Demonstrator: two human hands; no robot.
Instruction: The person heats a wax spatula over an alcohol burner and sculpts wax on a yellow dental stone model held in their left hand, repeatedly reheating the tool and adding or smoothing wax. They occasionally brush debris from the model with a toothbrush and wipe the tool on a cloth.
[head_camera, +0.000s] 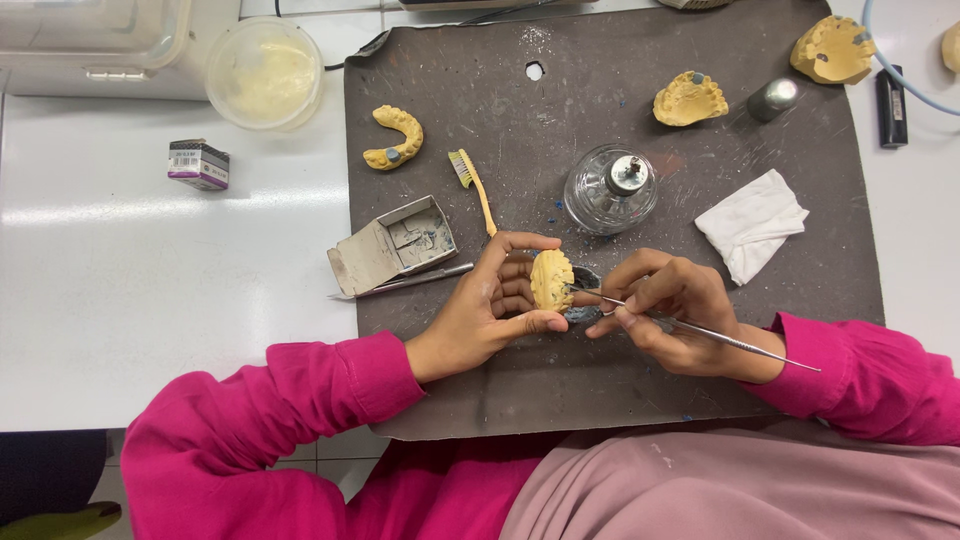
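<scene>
— Head view: what has the left hand (480, 305) got?

— Its grip is closed on a yellow dental cast (551, 279), thumb on top and fingers curled behind, held up just above the dark mat (600, 390) near the mat's front edge.

— And the right hand (670, 305)?

— Pinched shut on a thin metal instrument (700, 328), like a pen. Its long axis runs from the cast down and rightward past the wrist, and the tip touches the cast's right face. So the cast lies directly left of the right hand, and both hands nearly meet.

— Anything around them?

— A glass spirit lamp (610, 190) just behind the hands, a toothbrush (474, 185) and an open small box (395, 245) to the left, a folded white cloth (750, 225) toward the mat's right edge. More yellow casts (690, 98) sit near the mat's far edge, on the white desk (150, 300).
</scene>
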